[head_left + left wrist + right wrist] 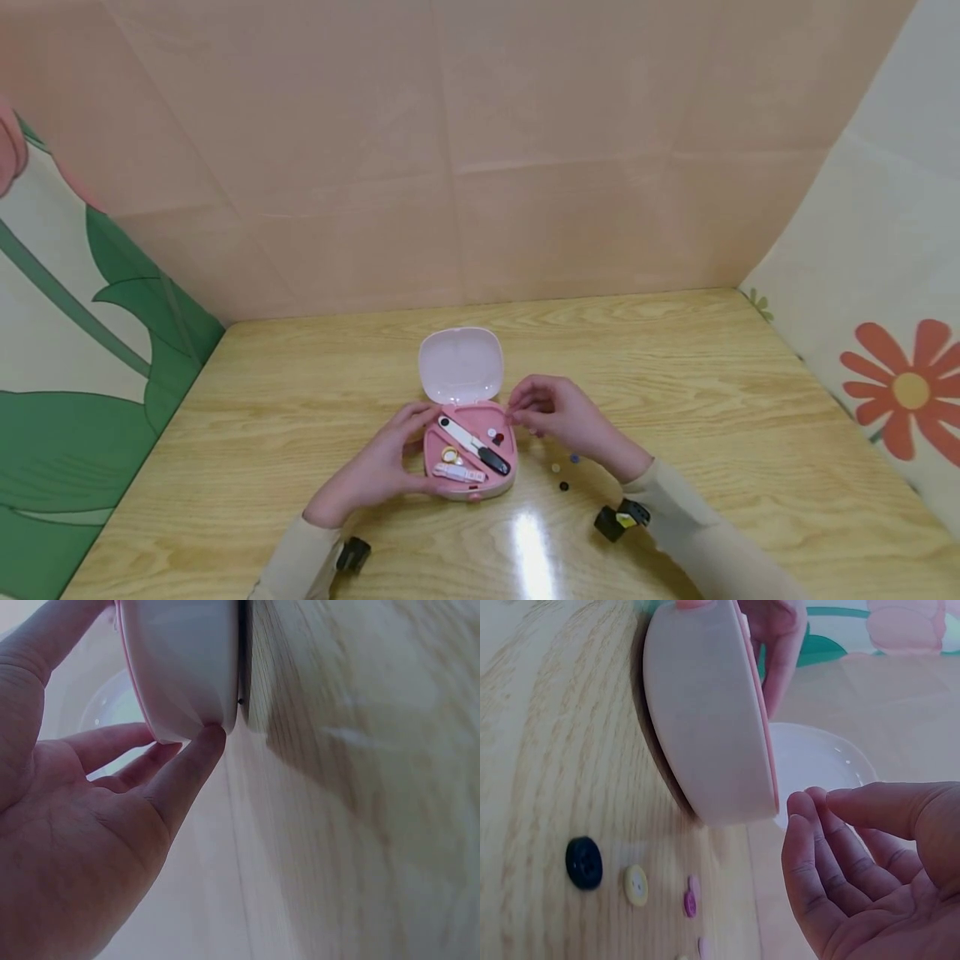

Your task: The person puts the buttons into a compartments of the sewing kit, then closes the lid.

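A pink sewing box stands on the table with its pale lid raised at the back. Along its left side, my left hand grips it, thumb at the front and fingers farther back. Inside lie white-and-black thread snips, a folded measuring tape, a gold ring-shaped piece and a white button beside dark red ones. At the box's right rim hovers my right hand, thumb and fingertips brought together; I cannot tell whether something small is between them.
Right of the box, loose buttons lie on the wooden table: a black one, a cream one, a blue one and a magenta one. A pink-beige sheet hangs behind the table, with patterned cloth at the sides.
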Tool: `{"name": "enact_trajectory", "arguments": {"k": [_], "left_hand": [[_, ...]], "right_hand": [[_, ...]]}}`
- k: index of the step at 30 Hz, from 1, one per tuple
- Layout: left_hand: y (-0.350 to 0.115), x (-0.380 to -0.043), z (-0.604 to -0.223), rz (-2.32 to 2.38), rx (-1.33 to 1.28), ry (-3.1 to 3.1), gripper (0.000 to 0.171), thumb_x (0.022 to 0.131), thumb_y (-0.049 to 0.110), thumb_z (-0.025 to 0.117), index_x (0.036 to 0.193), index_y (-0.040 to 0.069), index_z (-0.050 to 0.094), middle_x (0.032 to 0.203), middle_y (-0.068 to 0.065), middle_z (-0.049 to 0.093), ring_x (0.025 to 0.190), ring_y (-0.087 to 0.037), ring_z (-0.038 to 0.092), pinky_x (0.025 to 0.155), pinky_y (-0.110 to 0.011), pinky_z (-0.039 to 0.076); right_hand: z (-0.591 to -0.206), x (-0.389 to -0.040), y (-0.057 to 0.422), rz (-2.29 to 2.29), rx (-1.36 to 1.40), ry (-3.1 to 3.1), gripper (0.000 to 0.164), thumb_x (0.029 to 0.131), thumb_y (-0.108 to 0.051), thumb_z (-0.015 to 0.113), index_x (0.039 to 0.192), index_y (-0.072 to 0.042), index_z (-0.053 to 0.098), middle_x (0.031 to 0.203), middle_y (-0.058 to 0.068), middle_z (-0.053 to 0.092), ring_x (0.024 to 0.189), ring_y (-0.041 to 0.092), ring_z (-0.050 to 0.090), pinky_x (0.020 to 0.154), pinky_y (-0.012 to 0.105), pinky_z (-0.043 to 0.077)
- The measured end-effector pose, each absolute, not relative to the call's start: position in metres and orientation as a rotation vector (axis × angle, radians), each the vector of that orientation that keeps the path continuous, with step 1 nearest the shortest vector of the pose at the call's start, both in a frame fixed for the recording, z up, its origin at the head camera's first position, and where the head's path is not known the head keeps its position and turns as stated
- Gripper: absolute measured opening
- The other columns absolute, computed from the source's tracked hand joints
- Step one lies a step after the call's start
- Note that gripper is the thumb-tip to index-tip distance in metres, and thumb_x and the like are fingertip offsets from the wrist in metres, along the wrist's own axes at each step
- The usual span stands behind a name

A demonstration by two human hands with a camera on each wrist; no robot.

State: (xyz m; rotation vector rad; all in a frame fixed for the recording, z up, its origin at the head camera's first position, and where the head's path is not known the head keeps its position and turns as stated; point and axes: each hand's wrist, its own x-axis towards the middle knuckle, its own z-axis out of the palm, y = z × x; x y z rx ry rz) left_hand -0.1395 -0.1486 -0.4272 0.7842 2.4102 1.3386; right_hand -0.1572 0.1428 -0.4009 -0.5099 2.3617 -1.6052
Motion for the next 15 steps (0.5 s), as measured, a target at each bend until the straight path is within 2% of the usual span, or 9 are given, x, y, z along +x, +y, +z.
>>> {"name": "enact_trajectory", "arguments": {"k": [4, 8, 15], "left_hand": [[-0.149, -0.139, -0.427, 1.330, 0.785, 2.415, 0.100, 0.065, 0.036, 0.088, 0.147, 0.011, 0.037, 0.143, 0.005, 0.033, 0.129, -0.013, 0.039, 0.103, -0.025, 0.039], [-0.149, -0.139, -0.427, 1.302, 0.788, 2.443, 0.100, 0.065, 0.038, 0.087, 0.147, 0.012, 0.037, 0.143, 0.006, 0.033, 0.129, -0.012, 0.038, 0.105, -0.026, 0.038], [-0.148, -0.139, -0.427, 1.316, 0.785, 2.427, 0.100, 0.065, 0.038, 0.087, 0.147, 0.012, 0.037, 0.142, 0.005, 0.033, 0.130, -0.013, 0.038, 0.105, -0.027, 0.039]], "right_hand": [[-0.399, -0.154, 0.148, -1.639, -0.530, 2.334, 0.011, 0.091, -0.001, 0.062, 0.102, 0.002, 0.062, 0.097, 0.019, 0.065, 0.086, 0.042, 0.062, 0.067, 0.047, 0.057], [-0.399, -0.153, 0.157, -1.646, -0.556, 2.327, 0.012, 0.092, -0.001, 0.061, 0.104, 0.003, 0.061, 0.100, 0.023, 0.064, 0.089, 0.042, 0.063, 0.074, 0.047, 0.057], [-0.398, -0.153, 0.170, -1.592, -0.569, 2.402, 0.012, 0.092, -0.004, 0.061, 0.103, 0.000, 0.062, 0.100, 0.017, 0.066, 0.091, 0.030, 0.065, 0.080, 0.030, 0.056]]}}
